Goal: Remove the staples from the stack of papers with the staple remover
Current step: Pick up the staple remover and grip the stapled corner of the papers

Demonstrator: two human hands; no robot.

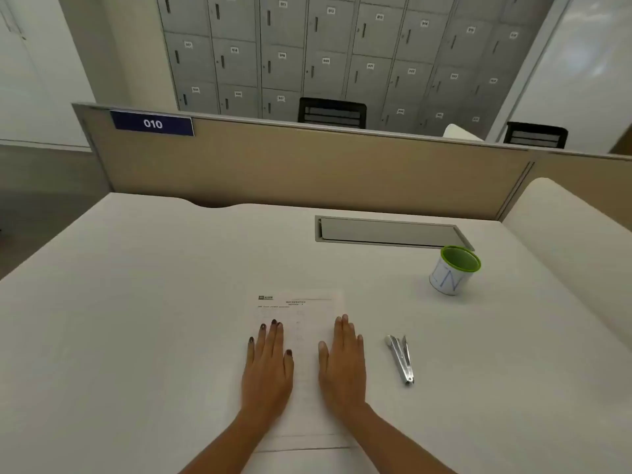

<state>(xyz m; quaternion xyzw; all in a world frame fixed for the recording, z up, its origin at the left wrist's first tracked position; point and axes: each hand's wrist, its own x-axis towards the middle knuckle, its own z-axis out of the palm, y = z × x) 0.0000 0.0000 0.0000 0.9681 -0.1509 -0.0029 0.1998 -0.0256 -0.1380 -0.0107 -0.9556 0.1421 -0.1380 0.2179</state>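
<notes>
Left hand and right hand flat, fingers straight, pressing stack of papers on tabletop. Paper light, floppy; I'd pin near staple. Staple remover just right, rigid, slick metal; I'd grip mid-handles.

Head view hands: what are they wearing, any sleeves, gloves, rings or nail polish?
No gloves or sleeves show anywhere up to the frame edge. The bare left hand has dark polish on its nails; the bare right hand looks unpainted. No rings or watch show.
</notes>
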